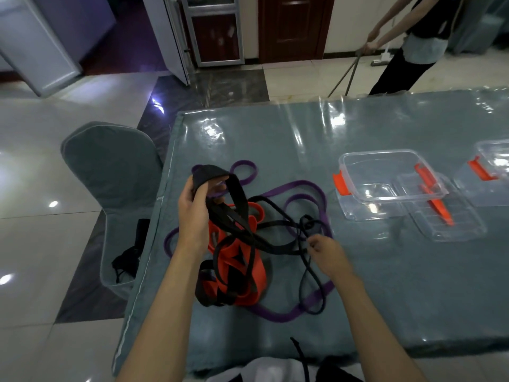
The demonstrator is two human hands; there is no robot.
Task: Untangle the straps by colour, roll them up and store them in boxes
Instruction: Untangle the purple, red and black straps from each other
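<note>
A tangle of black, orange and purple straps lies on the grey-blue table (358,285). My left hand (194,213) grips a wide black strap (239,199) and holds its looped end up above the pile. My right hand (325,253) pinches a thin black strap (309,274) near a knot, low over the table. The orange strap (234,260) sits bunched under the black ones. A purple strap (292,186) loops around the pile on the table. A clear box (385,183) with orange clips stands open to the right.
A clear lid (451,219) lies against the box, and a second clear box (493,166) stands at the right edge. A covered chair (110,172) stands left of the table with a black item on its seat. Beyond the table a person (413,42) handles a long pole.
</note>
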